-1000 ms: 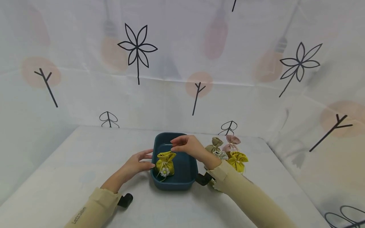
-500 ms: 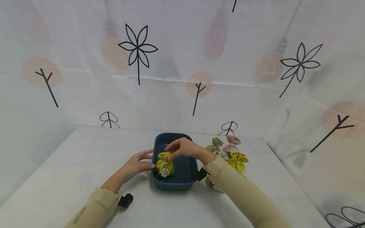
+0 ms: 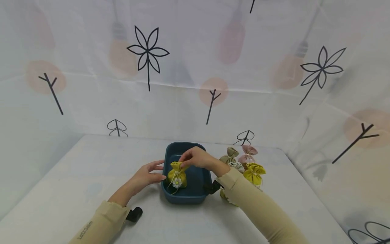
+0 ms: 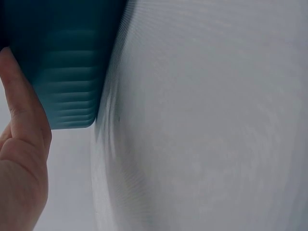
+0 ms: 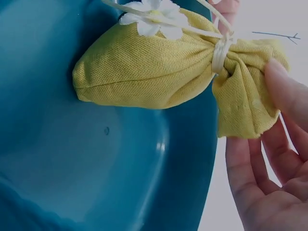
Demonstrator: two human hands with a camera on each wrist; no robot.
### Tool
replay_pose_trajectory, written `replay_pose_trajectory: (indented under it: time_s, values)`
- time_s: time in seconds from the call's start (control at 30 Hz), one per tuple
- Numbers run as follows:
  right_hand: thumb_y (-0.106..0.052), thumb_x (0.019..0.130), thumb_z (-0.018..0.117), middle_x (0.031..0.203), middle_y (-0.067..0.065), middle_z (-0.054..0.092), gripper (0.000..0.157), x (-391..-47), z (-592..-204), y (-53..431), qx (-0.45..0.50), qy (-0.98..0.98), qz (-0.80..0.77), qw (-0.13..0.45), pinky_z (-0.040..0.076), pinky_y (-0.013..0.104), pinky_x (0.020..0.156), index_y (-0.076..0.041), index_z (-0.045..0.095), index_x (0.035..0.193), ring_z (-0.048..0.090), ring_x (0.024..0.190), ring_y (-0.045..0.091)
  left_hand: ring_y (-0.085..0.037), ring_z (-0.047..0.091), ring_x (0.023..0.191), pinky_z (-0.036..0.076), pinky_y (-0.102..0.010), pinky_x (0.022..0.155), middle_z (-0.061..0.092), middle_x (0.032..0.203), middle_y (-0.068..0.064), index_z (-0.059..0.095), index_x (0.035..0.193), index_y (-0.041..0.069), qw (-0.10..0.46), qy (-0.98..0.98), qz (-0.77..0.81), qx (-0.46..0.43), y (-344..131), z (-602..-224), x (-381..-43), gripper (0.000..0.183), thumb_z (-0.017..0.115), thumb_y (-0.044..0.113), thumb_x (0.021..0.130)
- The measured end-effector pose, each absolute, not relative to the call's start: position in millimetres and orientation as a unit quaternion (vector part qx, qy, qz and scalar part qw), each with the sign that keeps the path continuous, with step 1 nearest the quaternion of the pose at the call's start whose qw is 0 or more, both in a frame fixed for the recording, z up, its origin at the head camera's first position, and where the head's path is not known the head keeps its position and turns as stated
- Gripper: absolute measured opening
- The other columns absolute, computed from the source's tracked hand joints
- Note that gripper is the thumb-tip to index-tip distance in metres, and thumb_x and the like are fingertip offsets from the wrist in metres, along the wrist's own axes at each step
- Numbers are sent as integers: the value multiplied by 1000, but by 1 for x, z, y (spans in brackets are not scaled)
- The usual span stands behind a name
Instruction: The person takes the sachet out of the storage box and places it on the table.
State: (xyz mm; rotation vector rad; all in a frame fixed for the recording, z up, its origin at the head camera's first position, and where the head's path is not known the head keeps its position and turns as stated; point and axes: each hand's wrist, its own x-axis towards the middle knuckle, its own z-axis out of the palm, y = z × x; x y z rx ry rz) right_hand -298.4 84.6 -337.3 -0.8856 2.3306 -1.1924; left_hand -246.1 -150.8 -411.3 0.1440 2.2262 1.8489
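A yellow drawstring pouch (image 3: 177, 178) with a white fabric flower (image 5: 156, 18) stands in the left part of a dark blue rectangular bin (image 3: 196, 200). My right hand (image 3: 198, 158) pinches the pouch's gathered top. The right wrist view shows the thumb (image 5: 288, 94) on one side of the cloth ruffle, with fingers behind it. At the bin's left wall, my left hand (image 3: 143, 175) rests with extended fingers touching the outside. In the left wrist view, part of that hand (image 4: 24, 139) lies along the ribbed wall.
Right of the bin, several more pouches cluster on the white table (image 3: 122, 149): an olive one (image 3: 230, 155), a pink one (image 3: 248, 154), a white one (image 3: 237, 166) and a yellow one (image 3: 254, 173). Another yellowish pouch (image 3: 223, 195) is partly hidden by my right sleeve.
My right hand has come down slightly and closed its thumb and fingers on the pouch's top. That top has shifted a little. The left hand and the bin hold their place.
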Motion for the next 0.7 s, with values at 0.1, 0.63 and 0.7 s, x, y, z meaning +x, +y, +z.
replay_pose_trajectory:
  time_s: [0.1, 0.63, 0.7]
  values:
    - [-7, 87, 65, 90, 5, 68, 12, -297, -336, 86, -306, 832, -428, 176, 52, 41, 80, 0, 70, 95, 64, 81, 15, -23, 59, 104, 51, -38, 84, 49, 129, -15, 41, 141, 14, 121, 764, 631, 48, -150, -411, -246, 65, 71, 14, 83]
    - [-12, 88, 65, 93, 4, 65, 15, -284, -316, 97, -262, 831, -480, 105, 51, 36, 82, -3, 68, 99, 61, 86, 17, -23, 59, 103, 51, -37, 83, 50, 127, -14, 42, 140, 14, 122, 761, 637, 38, -149, -411, -249, 69, 75, 15, 79]
    - [-12, 88, 65, 93, 4, 65, 15, -282, -314, 98, -261, 830, -483, 98, 51, 34, 80, -3, 68, 99, 61, 85, 17, -23, 59, 102, 51, -37, 83, 50, 127, -14, 42, 140, 13, 123, 758, 639, 40, -149, -411, -249, 69, 74, 14, 79]
